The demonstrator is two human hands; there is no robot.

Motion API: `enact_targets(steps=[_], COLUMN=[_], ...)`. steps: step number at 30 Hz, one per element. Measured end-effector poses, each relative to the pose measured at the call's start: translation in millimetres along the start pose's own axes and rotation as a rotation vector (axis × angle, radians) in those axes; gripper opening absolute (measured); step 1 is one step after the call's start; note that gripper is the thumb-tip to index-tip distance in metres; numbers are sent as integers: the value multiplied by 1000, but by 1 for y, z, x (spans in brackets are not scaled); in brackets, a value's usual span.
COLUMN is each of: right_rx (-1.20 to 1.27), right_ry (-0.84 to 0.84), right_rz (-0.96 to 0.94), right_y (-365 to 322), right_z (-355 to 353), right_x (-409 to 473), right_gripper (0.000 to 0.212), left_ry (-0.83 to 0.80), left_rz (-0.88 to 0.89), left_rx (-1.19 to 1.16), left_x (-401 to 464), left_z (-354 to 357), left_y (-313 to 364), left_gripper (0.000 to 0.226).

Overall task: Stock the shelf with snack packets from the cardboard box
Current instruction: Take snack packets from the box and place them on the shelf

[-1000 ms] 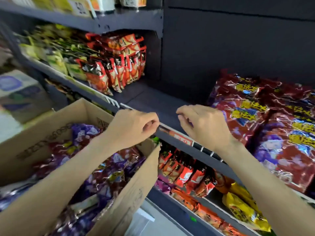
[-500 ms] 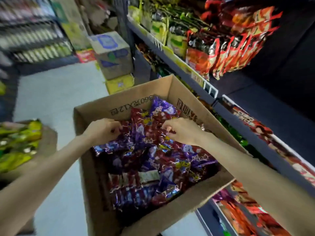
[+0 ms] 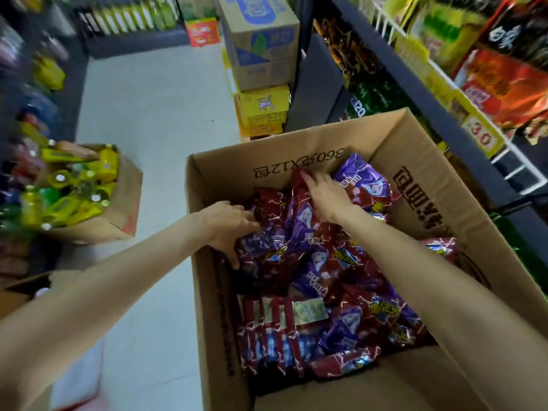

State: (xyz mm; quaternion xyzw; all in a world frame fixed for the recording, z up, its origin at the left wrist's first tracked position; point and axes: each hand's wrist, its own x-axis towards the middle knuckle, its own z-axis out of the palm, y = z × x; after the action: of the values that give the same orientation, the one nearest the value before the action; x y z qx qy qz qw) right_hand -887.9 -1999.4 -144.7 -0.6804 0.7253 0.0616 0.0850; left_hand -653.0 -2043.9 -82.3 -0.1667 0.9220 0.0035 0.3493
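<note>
An open cardboard box (image 3: 299,155) stands below me, filled with several red and purple snack packets (image 3: 332,295). My left hand (image 3: 228,226) reaches in at the box's left side, its fingers spread and pushed down against the packets there. My right hand (image 3: 326,194) lies farther in, near the far wall, with straight fingers touching a red packet (image 3: 296,188). A purple packet (image 3: 366,185) sits just right of that hand. The shelf (image 3: 415,87) runs along the right, with packets of other kinds on it.
Stacked cartons (image 3: 261,46) and a yellow carton (image 3: 264,105) stand on the floor beyond the box. A carton of yellow-green bottles (image 3: 74,188) sits at the left. A price tag (image 3: 482,137) hangs on the shelf rail. Pale floor (image 3: 154,120) lies between.
My view swung from the shelf down to the box. Both hands left the shelf rail and went into the box, now reaching deeper among the packets.
</note>
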Motion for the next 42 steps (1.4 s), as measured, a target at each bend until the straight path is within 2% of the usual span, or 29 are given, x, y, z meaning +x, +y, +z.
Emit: enact_targets(steps=[4,8,10,13,16,19,21,24,28,32,36,40,42], right_rx=[88,28,58,162,128,57,47,168,314,387,429,541,586], right_ry=[-59,-80,-80,-98,-68,-64,-70,-6,184,423,572,631,606], right_rz=[-24,-85,-165,-275,-277,-320,-384,-397,-288,-70,149,328,422], right_y=[5,11,16,27,31,32,34,40,44,45,55,73,84], right_z=[8,7,6,3,-7,-19,-25,-38,-71,-103,-122,-132,-136], right_x=[10,7,8,7,5,2,-7,-32,-80,-143,-209,-281,-319], right_gripper=[105,84,76,62,51,46,35,21,13,22,23,23,25], left_ry=[119,340,394,404,395,485,557,685,822,944,959,1032,1066], left_rz=[41,72,81,62,41,35,39,7,-79,-88,-29,67,115], left_rx=[16,-23,-22,8,36,10,-50,-212,-570,-957,-1097,-1173,-1215], left_x=[5,10,14,20,26,27,23,6,-29,-55,-59,-58,-59], left_z=[0,-3,-4,-4,-6,-10,-14,-18,-28,-45,-73,-111,-133], left_y=[-6,-7,-8,-12,-14,-14,-12,-9,-3,18,50,96,124], left_gripper=[75,54,47,49,49,41,42,42,46,40,40,37,35])
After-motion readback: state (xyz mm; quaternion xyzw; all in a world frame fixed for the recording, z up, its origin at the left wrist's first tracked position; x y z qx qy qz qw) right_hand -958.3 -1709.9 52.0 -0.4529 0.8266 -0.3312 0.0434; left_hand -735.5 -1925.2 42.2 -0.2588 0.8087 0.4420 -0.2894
